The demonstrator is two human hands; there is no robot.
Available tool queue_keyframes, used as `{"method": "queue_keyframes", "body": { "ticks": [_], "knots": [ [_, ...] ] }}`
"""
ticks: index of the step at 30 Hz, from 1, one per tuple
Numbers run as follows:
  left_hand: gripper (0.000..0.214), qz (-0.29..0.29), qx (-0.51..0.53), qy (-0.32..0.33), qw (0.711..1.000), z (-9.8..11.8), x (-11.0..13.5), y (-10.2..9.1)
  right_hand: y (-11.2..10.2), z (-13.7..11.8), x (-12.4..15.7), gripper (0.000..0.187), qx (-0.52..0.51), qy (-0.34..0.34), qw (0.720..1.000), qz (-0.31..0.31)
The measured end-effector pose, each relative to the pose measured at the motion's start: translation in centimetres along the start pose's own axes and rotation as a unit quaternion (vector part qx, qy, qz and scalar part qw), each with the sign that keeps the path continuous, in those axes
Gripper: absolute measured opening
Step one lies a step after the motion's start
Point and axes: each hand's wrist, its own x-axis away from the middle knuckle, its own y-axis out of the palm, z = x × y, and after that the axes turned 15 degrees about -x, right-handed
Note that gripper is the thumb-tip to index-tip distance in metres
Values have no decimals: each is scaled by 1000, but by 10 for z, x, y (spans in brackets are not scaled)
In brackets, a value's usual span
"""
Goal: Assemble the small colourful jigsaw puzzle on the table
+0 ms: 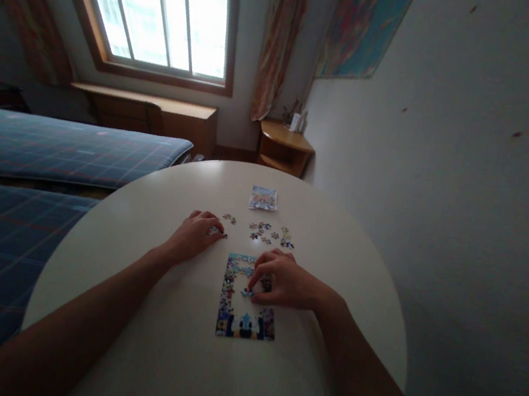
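Observation:
A partly assembled jigsaw puzzle [247,325] lies on the round table, with colourful border sections around a pale open middle. Over its right side is my right hand [284,281], thumb and index finger closed at a small puzzle piece [247,293] in that middle. Farther left, my left hand [193,235] rests on the table with curled fingers, its thumb and fingertips around a dark-and-white puzzle piece [212,231] that they partly cover. Loose puzzle pieces [260,228] lie scattered beyond the puzzle, and a couple more pieces [229,218] sit just past my left fingertips.
A small printed packet [264,198] lies near the far side of the white round table [157,356]. Beds with plaid covers [64,151] stand to the left, a wall [470,212] to the right. A wooden corner shelf [287,136] is behind the table.

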Motion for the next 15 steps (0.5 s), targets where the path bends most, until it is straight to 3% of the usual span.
{"method": "queue_keyframes", "body": {
  "ticks": [7,15],
  "knots": [
    [14,-1,16,0,1000,1,-1,-1,-5,-1,1,27,4,27,1000,3],
    [11,9,43,-49,998,4,-2,-4,-8,3,1,28,-1,22,999,32]
  ]
}}
